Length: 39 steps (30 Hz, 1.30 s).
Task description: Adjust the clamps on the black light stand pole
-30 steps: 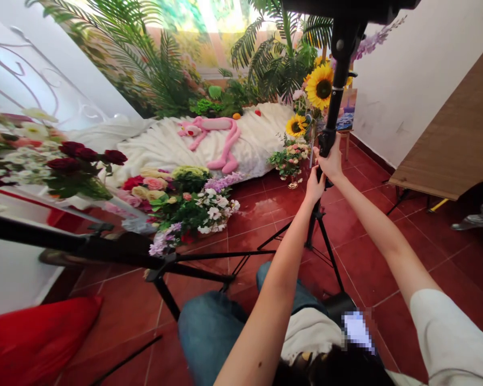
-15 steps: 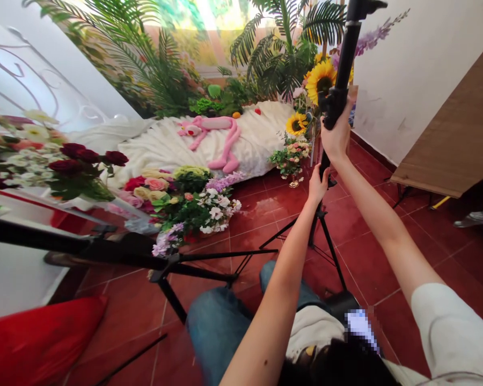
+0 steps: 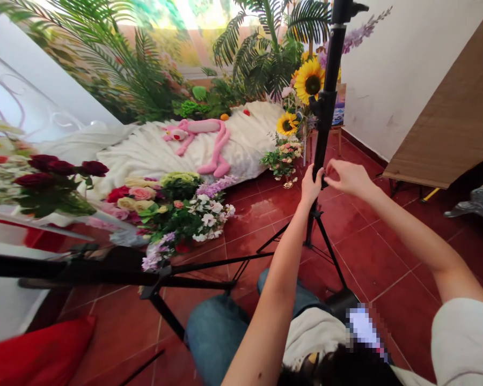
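Note:
A black tripod stand rises upright in front of me, its legs spread on the red tiled floor. My left hand is wrapped round its pole below the upper clamp. Close beside it on the right, my right hand has its thumb and fingertips pinched at a small knob on the pole's lower collar. Those fingertips partly hide the knob. Sunflowers stand just behind the pole.
Another black stand leans across the left. Flower bunches lie before a white draped cloth bearing a pink plush toy. A brown board leans at right; red fabric lies lower left.
My right hand has let go of the upper clamp and moved down to the lower collar. My left hand still holds the pole. The view has shifted slightly.

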{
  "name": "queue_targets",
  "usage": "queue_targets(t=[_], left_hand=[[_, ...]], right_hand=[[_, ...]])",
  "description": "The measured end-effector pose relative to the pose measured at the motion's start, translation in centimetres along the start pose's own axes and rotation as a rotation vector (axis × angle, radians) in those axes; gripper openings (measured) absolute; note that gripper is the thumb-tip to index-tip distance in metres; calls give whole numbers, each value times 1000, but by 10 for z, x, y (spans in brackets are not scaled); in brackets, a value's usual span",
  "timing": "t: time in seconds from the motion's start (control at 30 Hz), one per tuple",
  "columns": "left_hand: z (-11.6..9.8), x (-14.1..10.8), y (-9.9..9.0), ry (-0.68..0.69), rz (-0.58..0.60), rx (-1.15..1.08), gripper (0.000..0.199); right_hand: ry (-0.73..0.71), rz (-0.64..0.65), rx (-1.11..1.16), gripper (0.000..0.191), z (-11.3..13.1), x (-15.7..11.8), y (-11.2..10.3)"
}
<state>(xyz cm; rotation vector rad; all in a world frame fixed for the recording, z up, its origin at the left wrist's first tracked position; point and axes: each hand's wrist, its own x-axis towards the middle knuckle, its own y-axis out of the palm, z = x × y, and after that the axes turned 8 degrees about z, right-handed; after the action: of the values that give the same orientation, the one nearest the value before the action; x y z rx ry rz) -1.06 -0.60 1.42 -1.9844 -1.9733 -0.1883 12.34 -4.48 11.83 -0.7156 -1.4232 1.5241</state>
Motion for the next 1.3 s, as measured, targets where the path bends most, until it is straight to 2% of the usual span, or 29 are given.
queue_targets(t=[0.1,0.2,0.27,0.37,0.47,0.53,0.6,0.67,0.73,0.8,0.87,0.93,1.0,1.07,1.17,1.23,1.3], left_hand=[[1,1,-1,-7,-4,9,39],[1,1,-2,-15,-14,17,39],[1,1,-3,-17,-13,25,38],[1,0,-3,-18,-2,25,40],[0,-1,-3,-20,-1,21,42],[-1,-2,-3,-18,2,21,41],[-1,-2,-3,-18,1,17,40],[-2,-3,-3,-21,-6,11,41],[-2,-3,-3,-24,-7,9,43],[-1,-3,-2,-31,-7,10,44],[0,-3,-2,-33,-10,11,45],[1,-3,-1,-25,-10,-1,45],[1,-2,-2,-17,2,-24,43],[2,0,-3,-23,18,-55,41],[4,2,-4,-39,30,-101,40],[7,4,-3,-32,28,-137,39],[10,4,-2,-15,17,-171,40]], right_hand=[[55,164,-215,33,9,-14,15],[62,193,-245,35,12,-14,26],[80,189,-167,31,7,-11,30],[107,175,133,27,-5,-8,39],[181,135,604,34,-11,-5,58],[301,140,967,39,-6,-3,74],[364,124,1281,39,5,-1,89],[333,46,1456,35,16,-1,99],[321,-17,1498,35,23,0,104],[370,3,1443,37,23,0,104],[436,9,1235,39,18,0,98],[436,-67,840,39,10,-2,88],[371,-125,418,40,4,-7,72],[285,-55,154,43,2,-13,53],[189,154,-23,36,9,-19,29],[193,234,-123,35,19,-19,20],[244,242,-186,37,28,-15,18]])
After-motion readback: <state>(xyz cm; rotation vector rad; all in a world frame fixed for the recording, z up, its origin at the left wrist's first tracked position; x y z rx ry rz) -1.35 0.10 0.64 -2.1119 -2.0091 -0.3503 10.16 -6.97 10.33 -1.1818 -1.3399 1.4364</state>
